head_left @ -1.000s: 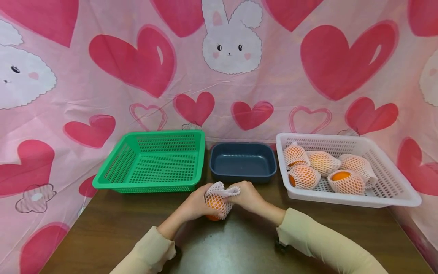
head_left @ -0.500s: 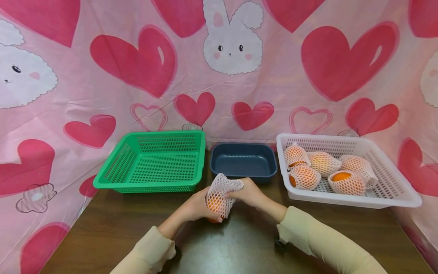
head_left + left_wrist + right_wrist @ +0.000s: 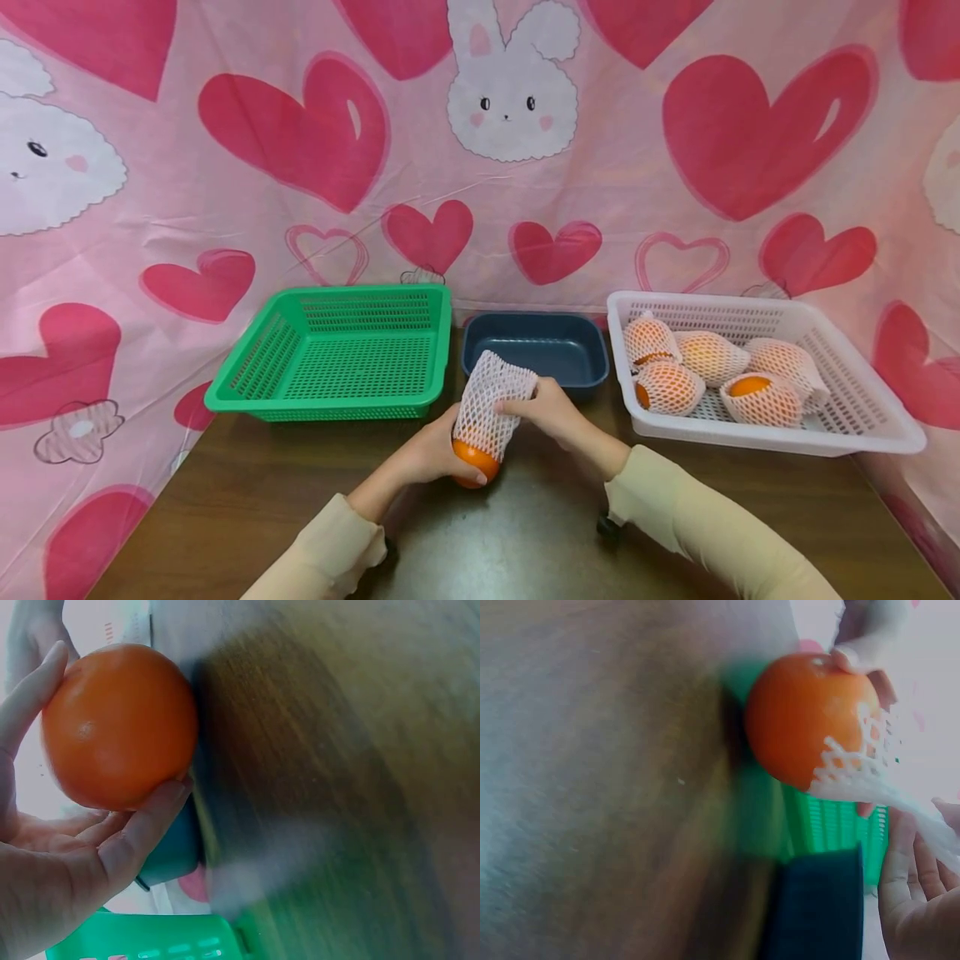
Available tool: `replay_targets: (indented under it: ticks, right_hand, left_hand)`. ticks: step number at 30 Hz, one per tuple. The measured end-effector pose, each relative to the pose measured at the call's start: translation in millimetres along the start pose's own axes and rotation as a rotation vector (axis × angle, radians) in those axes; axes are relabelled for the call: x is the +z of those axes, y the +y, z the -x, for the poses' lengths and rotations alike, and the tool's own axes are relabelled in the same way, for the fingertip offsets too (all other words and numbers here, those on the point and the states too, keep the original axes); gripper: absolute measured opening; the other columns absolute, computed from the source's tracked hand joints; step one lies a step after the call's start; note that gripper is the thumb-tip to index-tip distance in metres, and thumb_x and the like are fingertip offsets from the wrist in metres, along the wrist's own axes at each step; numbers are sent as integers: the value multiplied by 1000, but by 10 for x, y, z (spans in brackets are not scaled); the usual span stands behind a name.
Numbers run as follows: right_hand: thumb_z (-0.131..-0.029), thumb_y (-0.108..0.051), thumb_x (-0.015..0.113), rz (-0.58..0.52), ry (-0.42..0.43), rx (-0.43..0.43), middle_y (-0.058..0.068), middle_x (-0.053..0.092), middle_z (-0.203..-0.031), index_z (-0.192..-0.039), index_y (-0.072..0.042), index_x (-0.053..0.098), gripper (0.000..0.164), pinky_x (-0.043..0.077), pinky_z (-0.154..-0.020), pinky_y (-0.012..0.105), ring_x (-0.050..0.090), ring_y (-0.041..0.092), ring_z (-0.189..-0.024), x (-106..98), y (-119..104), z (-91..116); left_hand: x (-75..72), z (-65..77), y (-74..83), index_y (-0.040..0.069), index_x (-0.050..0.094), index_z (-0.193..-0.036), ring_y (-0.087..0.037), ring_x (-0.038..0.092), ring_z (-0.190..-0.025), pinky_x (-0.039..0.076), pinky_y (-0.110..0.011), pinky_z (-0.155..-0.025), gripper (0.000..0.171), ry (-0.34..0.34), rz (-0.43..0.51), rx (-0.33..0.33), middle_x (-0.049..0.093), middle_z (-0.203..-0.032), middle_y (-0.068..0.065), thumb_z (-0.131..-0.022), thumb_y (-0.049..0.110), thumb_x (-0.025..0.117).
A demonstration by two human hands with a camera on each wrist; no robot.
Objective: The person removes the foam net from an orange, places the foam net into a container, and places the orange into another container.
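White foam-mesh sleeve (image 3: 491, 402) rides higher now, drawn toward the right grip (image 3: 546, 410), which pinches it; held within the curled left grip (image 3: 430, 451), the round orange fruit (image 3: 476, 458) shows barer, partly unwrapped.

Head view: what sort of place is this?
Most likely a staged tabletop workspace, though the room beyond is hidden: a pink cloth printed with hearts and rabbits hangs behind a brown table, where a green basket, a dark blue tray and a white basket stand in a row.
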State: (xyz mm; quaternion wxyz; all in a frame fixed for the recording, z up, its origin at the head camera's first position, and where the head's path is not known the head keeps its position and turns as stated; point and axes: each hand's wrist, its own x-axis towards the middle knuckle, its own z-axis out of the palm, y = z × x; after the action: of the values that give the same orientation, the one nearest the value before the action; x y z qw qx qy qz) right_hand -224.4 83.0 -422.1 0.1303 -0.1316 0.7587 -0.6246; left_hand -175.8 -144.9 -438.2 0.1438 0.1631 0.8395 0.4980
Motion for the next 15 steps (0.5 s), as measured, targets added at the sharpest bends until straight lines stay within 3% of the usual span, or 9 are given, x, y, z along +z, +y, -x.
replay_targets:
  ticks: [7,15]
  right_hand:
    - [-92,-11,76,-129,128,17,13,73,-106,-123,6,64,38,60,-79,31,71,18,-83,-87,-78,-148]
    - [-93,-13,76,-161,261,20,15,72,-112,-125,6,62,40,59,-81,29,70,14,-83,-113,-80,-373]
  left_hand:
    - [0,15,47,0,38,-152,-27,60,-103,52,-49,-94,102,2,-89,-110,58,-134,-19,-71,23,95]
    - [-19,-2,27,4,57,-142,-24,58,-100,53,-45,-88,79,-38,-149,-77,61,-130,-13,-74,24,93]
